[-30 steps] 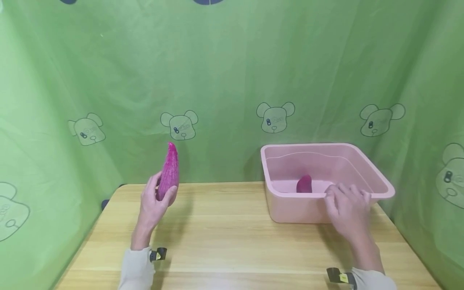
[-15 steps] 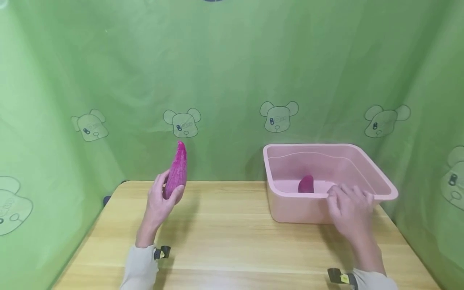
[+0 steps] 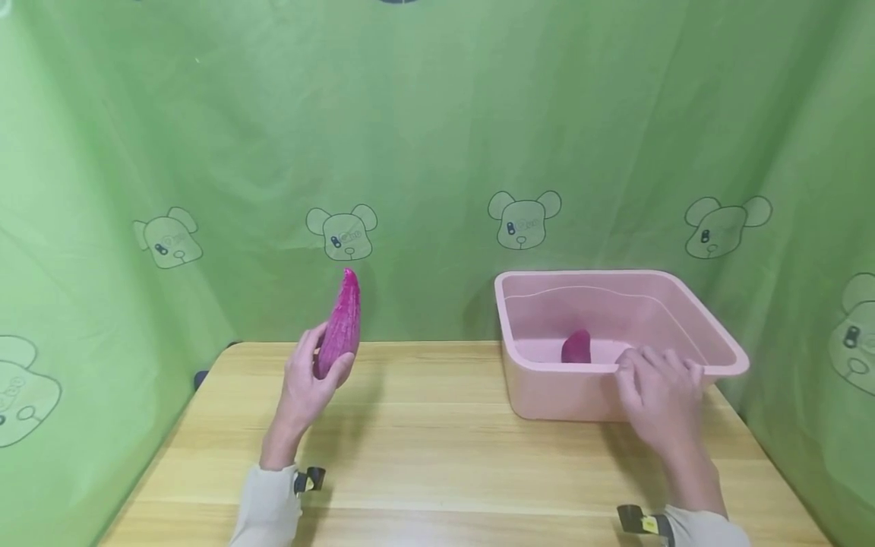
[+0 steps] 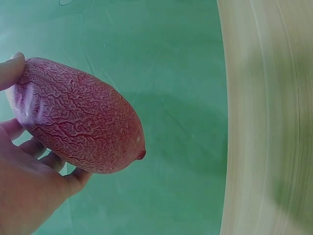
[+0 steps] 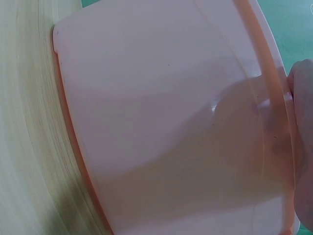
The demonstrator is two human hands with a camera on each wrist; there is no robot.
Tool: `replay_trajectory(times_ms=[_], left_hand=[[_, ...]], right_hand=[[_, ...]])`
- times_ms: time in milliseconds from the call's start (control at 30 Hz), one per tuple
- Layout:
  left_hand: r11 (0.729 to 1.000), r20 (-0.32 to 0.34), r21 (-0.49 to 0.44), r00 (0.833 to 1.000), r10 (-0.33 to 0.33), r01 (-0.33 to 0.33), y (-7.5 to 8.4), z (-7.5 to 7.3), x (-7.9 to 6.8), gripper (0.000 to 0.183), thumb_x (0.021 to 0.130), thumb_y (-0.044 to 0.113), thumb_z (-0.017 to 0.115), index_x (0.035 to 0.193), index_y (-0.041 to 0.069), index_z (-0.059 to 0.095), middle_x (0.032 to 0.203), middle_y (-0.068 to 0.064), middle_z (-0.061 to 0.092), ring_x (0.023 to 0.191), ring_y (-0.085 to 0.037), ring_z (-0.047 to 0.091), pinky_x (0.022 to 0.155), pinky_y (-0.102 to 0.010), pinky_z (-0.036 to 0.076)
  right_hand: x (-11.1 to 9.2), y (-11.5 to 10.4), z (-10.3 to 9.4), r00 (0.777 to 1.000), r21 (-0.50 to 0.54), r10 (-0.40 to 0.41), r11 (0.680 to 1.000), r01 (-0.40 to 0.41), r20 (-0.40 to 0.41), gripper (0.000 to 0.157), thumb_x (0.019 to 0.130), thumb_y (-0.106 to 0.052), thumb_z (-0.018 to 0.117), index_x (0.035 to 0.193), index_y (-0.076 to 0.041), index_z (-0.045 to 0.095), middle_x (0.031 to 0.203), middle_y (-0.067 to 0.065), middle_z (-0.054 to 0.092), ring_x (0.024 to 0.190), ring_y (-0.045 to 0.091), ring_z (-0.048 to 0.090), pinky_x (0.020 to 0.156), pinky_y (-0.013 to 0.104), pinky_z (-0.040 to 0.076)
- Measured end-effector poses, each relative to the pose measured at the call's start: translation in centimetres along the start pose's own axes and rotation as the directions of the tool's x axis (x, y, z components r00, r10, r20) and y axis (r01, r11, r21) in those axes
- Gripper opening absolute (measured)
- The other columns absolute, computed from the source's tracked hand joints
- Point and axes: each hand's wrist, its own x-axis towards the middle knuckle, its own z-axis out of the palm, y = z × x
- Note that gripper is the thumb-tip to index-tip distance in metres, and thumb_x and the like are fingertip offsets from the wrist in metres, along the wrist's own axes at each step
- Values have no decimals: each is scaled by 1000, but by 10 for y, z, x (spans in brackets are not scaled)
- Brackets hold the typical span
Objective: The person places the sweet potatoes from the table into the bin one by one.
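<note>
My left hand holds a purple sweet potato above the far left part of the table, its narrow tip pointing up. In the left wrist view the sweet potato shows wrinkled skin and a small dark nub at one end, with thumb and fingers around its other end. Fingers of my right hand curl over the near rim of a pink plastic tub. Inside the tub lies a second magenta piece, its lower part hidden by the near wall. The right wrist view shows the tub's outer wall close up.
A light wooden table carries the tub at its far right. Behind and on both sides hangs a green curtain printed with bear heads, close to the table's back edge.
My left hand has shifted a little to the right with the sweet potato, which tilts slightly more to the right. My right hand stays on the tub's rim.
</note>
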Motion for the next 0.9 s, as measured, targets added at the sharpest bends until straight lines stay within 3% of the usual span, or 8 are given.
replay_trajectory(times_ms=[900], left_hand=[[999, 30, -30, 999, 23, -23, 12, 5, -1, 59, 93, 26, 76, 145, 10, 53, 118, -9, 62, 94, -24, 63, 68, -37, 59]], right_hand=[[0, 2, 3, 1000, -21, 0, 1000, 0, 1, 25, 102, -20, 44, 88, -10, 62, 84, 9, 59, 81, 32, 44, 86, 62, 28]])
